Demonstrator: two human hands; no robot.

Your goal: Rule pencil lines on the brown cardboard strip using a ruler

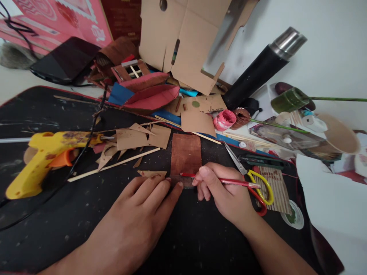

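A red pencil [226, 180] is gripped in my right hand [220, 191], its tip pointing left. That tip meets the lower part of a brown-painted cardboard piece [186, 154] on the dark mat. Across the piece's near edge lies a see-through strip [187, 182], perhaps a ruler. My left hand [143, 204] lies flat with fingers stretched, fingertips pressing on the strip's left part and hiding some of it. Scissors [243, 172] with yellow and red handles rest beside my right hand, partly behind it.
To the left lie a yellow glue gun [43, 156], a thin stick [114, 165] and cardboard scraps [132, 138]. Paint jars [224, 120], a black flask [255, 76] and a large cardboard sheet [183, 34] stand behind. A green cutter [263, 161] lies right.
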